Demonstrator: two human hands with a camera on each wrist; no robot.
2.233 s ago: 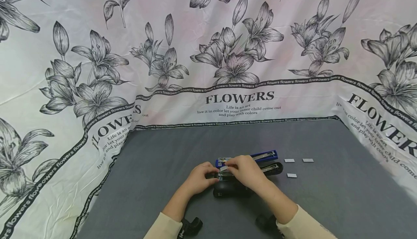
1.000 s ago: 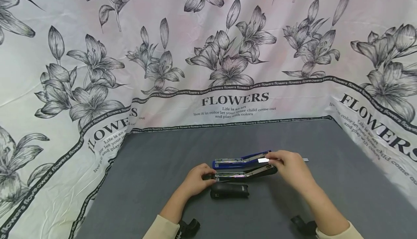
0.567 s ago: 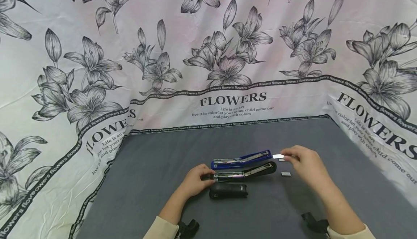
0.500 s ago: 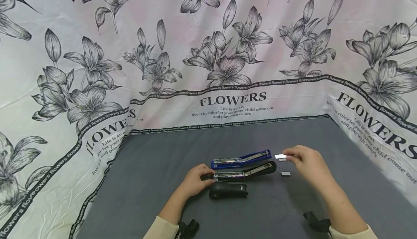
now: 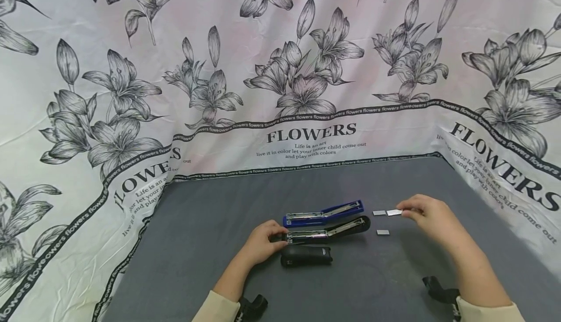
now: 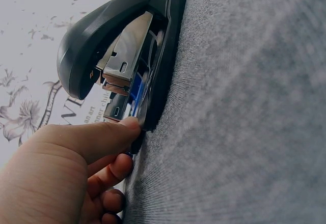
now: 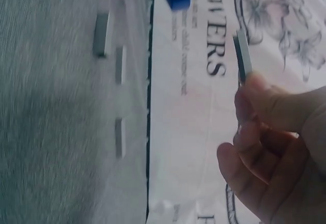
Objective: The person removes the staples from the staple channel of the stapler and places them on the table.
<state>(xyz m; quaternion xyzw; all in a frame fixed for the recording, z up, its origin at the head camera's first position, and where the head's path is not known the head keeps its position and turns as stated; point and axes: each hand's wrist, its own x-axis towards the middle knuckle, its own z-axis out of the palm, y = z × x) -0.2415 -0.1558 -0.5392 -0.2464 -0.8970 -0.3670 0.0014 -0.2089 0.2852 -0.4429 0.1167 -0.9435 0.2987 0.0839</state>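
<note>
My left hand (image 5: 262,242) pinches the left end of the middle stapler, a black one (image 5: 307,235) lying folded open with its metal channel showing. Thumb and index of my right hand (image 5: 431,218) pinch a small strip of staples (image 7: 242,53), held up over the table to the right of the staplers. Behind the middle stapler lies a blue stapler (image 5: 322,215), folded open too. In front sits another black stapler (image 5: 307,256), closed; in the left wrist view this front stapler (image 6: 84,56) rises close to my left thumb.
Staple strips lie on the grey table (image 5: 210,215) right of the staplers: one strip (image 5: 379,213) by the blue stapler, another strip (image 5: 383,232) nearer me. A third strip (image 7: 120,137) shows only in the right wrist view. A flower-printed cloth (image 5: 315,139) borders the table.
My right hand has moved right, from over the staplers' left ends to over the loose strips, carrying the staple strip. My left hand stays at the middle black stapler's end.
</note>
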